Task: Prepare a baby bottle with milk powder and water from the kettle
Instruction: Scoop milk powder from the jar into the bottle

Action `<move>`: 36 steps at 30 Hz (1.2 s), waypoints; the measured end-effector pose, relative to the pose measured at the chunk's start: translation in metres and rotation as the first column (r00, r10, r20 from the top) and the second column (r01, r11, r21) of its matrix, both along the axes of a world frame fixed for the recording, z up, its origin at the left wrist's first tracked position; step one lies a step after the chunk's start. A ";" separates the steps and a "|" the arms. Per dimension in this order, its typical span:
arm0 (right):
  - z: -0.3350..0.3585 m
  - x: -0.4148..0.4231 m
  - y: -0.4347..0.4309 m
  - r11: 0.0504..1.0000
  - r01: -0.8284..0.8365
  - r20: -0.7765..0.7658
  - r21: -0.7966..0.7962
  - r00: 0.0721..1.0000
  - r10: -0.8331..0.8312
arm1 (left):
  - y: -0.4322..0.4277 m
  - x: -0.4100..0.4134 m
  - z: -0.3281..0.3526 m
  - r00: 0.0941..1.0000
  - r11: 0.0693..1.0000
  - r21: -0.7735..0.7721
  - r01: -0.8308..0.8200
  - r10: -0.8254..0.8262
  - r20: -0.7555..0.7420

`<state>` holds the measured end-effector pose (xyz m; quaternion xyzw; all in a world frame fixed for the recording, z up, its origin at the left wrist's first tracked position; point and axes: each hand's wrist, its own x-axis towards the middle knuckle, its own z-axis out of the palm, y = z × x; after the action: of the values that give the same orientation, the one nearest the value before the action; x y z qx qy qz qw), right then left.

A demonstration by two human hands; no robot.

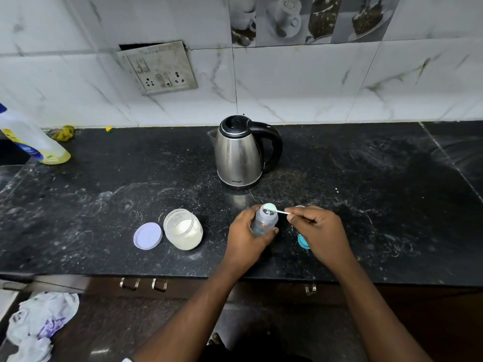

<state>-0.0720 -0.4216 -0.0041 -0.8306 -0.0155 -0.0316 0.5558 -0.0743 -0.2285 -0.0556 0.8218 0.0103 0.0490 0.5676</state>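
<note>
Both bare: left hand (248,236), right hand (317,231), forearms uncovered to frame bottom. Small white fabric edge (127,359), maybe sleeve, at left elbow.

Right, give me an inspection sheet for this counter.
Surface: black counter, smeared with white marks.
Job's things: kettle upright; powder jar open, its lid beside it; baby bottle uncapped, scoop over its mouth; teal cap partly hidden.
Clutter: yellow bottle and rag far left.
Hands: left hand grips the baby bottle; right hand pinches the scoop handle.
Cables: nothing seen.
Surroundings: tiled wall, tilted socket plate; crumpled bags on floor.
</note>
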 end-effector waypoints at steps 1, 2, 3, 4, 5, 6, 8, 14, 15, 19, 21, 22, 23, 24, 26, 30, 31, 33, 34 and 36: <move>0.000 0.000 0.000 1.000 0.001 0.016 -0.008 1.000 0.000 | 0.000 0.000 0.000 1.000 1.000 0.002 0.000 0.000 -0.001; 0.000 0.000 0.000 1.000 0.001 0.033 -0.016 0.999 -0.001 | 0.001 0.000 -0.001 1.000 1.000 0.004 -0.001 0.001 -0.001; 0.000 -0.001 0.000 1.000 0.001 0.048 -0.026 0.999 0.000 | 0.001 0.000 -0.001 1.000 1.000 0.006 -0.002 0.002 -0.001; -0.001 -0.001 0.001 0.999 0.000 0.061 -0.041 0.998 0.003 | 0.002 -0.001 0.000 1.000 1.000 0.008 -0.002 0.002 -0.001; -0.001 -0.002 0.002 0.998 -0.001 0.070 -0.055 0.998 0.005 | 0.002 -0.001 0.000 1.000 1.000 0.010 -0.002 0.002 0.002; -0.002 -0.003 0.003 0.998 0.002 0.077 -0.063 0.997 0.003 | 0.003 -0.001 0.001 1.000 1.000 0.013 0.000 0.000 0.005; -0.003 -0.004 0.004 0.999 0.013 0.092 -0.034 0.996 -0.010 | 0.004 -0.002 0.000 1.000 1.000 0.018 0.007 -0.007 0.009; -0.008 -0.005 0.004 0.999 -0.021 0.109 -0.035 0.994 0.025 | 0.006 -0.002 0.001 1.000 0.999 0.035 0.012 -0.012 0.009; -0.008 -0.005 0.004 1.000 -0.022 0.114 -0.018 0.993 0.024 | 0.007 -0.002 0.002 1.000 0.999 0.035 0.014 -0.014 0.010; -0.010 -0.005 0.005 0.998 -0.036 0.132 -0.048 0.990 0.042 | 0.008 -0.002 0.004 1.000 0.999 0.041 0.013 -0.014 0.011; -0.012 -0.006 0.005 0.999 -0.029 0.148 -0.029 0.988 0.033 | 0.008 -0.002 0.004 1.000 0.999 0.043 0.013 -0.013 0.012; -0.012 -0.006 0.006 1.000 -0.022 0.164 -0.017 0.986 0.025 | 0.008 -0.002 0.004 1.000 0.999 0.042 0.013 -0.014 0.013; -0.012 -0.005 0.006 1.000 -0.018 0.173 -0.023 0.985 0.021 | 0.008 -0.002 0.004 1.000 0.999 0.046 0.012 -0.012 0.015; -0.012 -0.004 0.006 0.999 -0.018 0.175 -0.050 0.984 0.026 | 0.008 -0.002 0.004 1.000 0.999 0.051 0.009 -0.010 0.017; -0.013 -0.005 0.007 0.994 -0.027 0.174 -0.104 0.984 0.045 | 0.009 -0.002 0.003 1.000 0.998 0.060 0.010 -0.011 0.022; -0.012 -0.005 0.007 0.997 -0.017 0.198 -0.070 0.980 0.030 | 0.009 -0.002 0.003 1.000 0.998 0.063 0.013 -0.014 0.016; -0.012 -0.006 0.007 0.996 -0.023 0.193 -0.090 0.980 0.040 | 0.009 -0.003 0.002 1.000 0.998 0.064 0.010 -0.011 0.017; -0.012 -0.007 0.009 0.994 -0.022 0.196 -0.106 0.980 0.043 | 0.010 -0.003 0.001 1.000 0.998 0.058 0.012 -0.013 0.015; -0.012 -0.007 0.010 0.995 -0.012 0.209 -0.095 0.978 0.031 | 0.010 -0.003 0.001 1.000 0.999 0.051 0.014 -0.015 0.014; -0.010 -0.007 0.011 0.995 -0.010 0.211 -0.101 0.977 0.031 | 0.010 -0.003 0.002 1.000 0.999 0.035 0.013 -0.014 0.012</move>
<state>-0.0787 -0.4103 -0.0138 -0.8489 -0.0850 -0.1134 0.5092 -0.0775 -0.2187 -0.0533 0.8312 0.0005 0.0504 0.5537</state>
